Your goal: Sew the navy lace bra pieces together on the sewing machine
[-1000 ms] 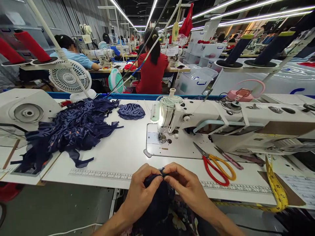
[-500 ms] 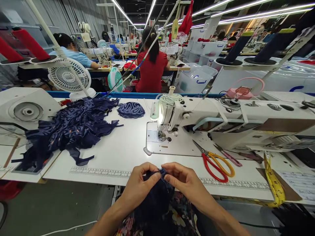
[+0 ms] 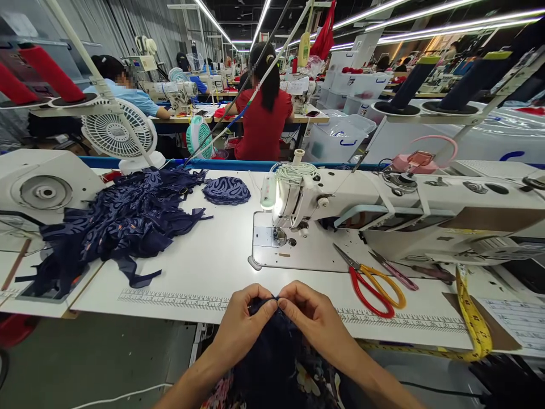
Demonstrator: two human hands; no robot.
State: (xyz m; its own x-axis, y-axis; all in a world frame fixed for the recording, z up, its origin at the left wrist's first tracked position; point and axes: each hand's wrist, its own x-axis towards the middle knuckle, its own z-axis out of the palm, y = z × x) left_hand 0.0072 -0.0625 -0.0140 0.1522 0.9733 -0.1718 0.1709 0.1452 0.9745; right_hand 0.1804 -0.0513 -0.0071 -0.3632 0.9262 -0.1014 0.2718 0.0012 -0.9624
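Observation:
My left hand point(image 3: 249, 315) and my right hand point(image 3: 309, 309) meet at the front edge of the sewing table, thumbs and fingertips pinched close together. Between them they grip the top edge of a dark navy fabric piece point(image 3: 272, 346), which hangs down over my lap. Its full shape cannot be made out. Beyond my hands stands a white sewing machine point(image 3: 340, 196) with its lamp lit and the needle area bare of cloth. A heap of navy patterned fabric pieces point(image 3: 128, 210) lies to the left, with a small stack of patterned pieces point(image 3: 226, 190) beside it.
Scissors point(image 3: 370, 284) with red and yellow handles lie right of my hands, near pink-handled tweezers point(image 3: 395, 271). A yellow tape measure point(image 3: 472, 318) hangs over the front edge. A white fan point(image 3: 120, 129) stands at the back left. Two co-workers sit ahead, one in red point(image 3: 266, 122).
My right hand has shifted slightly left, so the fingertips of both hands now touch at the fabric's edge. The co-worker in red has turned the head to the left.

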